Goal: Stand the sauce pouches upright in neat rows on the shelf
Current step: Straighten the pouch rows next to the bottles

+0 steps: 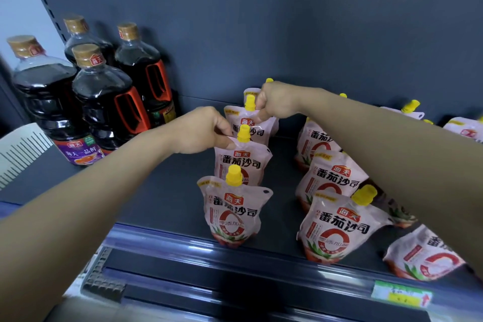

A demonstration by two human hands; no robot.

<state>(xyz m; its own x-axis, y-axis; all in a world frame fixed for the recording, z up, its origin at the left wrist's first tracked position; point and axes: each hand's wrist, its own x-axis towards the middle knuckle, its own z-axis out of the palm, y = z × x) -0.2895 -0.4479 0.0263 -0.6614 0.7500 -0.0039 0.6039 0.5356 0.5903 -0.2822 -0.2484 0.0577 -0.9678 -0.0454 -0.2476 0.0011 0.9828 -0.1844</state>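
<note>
Two hands: both reach into the shelf (167, 206) over the left row of pouches.
Left hand (201, 131): fingers pinched on the top left corner of the second pouch (241, 162), beside its yellow cap.
Right hand (277, 102): curled shut on the top right edge of the third pouch (251, 123), right next to that pouch's cap.
Left row: front pouch (234, 214) stands upright near the shelf's front edge; the second and third stand behind it in line, each overlapping the one behind; a fourth pouch (251, 92) shows just at the back, mostly hidden by the right hand.
Right row: near pouch (337, 227) stands at the front edge, leaning slightly; two more stand behind it, partly covered by the right forearm.
Far right: another pouch (423, 256) sits tilted at the front edge, and more pouches farther back are blurred.
Bottles (104, 97): four dark sauce bottles with tan caps stand grouped at the left rear, well apart from the pouches.
Price strip (401, 294): a green and yellow tag sits on the front rail.
</note>
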